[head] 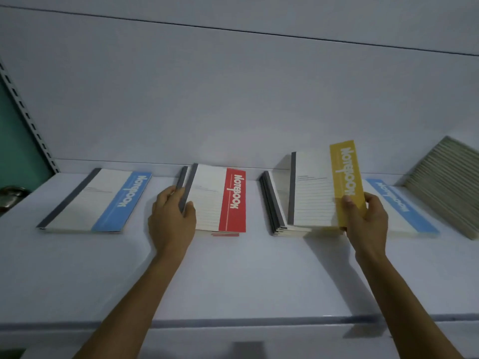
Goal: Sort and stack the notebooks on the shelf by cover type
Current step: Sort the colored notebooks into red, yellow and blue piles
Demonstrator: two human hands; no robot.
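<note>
On the white shelf (233, 275) lie stacks of notebooks with grey spines and coloured bands. A blue-band notebook (98, 200) lies flat at the left. My left hand (172, 218) grips the grey spine of the top red-band notebook (220, 200), tilted up over its red stack. My right hand (363, 216) pinches the lower right corner of a yellow-band notebook (321, 187), lifted at a slant over a stack (277, 211) with dark spines. Another blue-band notebook (404, 211) lies to the right, partly hidden by my right hand.
A tall stack of notebooks (448, 182) leans with page edges showing at the far right. A slotted shelf upright (28, 120) runs along the left, with a metal object (10, 198) beside it. The shelf's front edge (259, 320) runs across the bottom.
</note>
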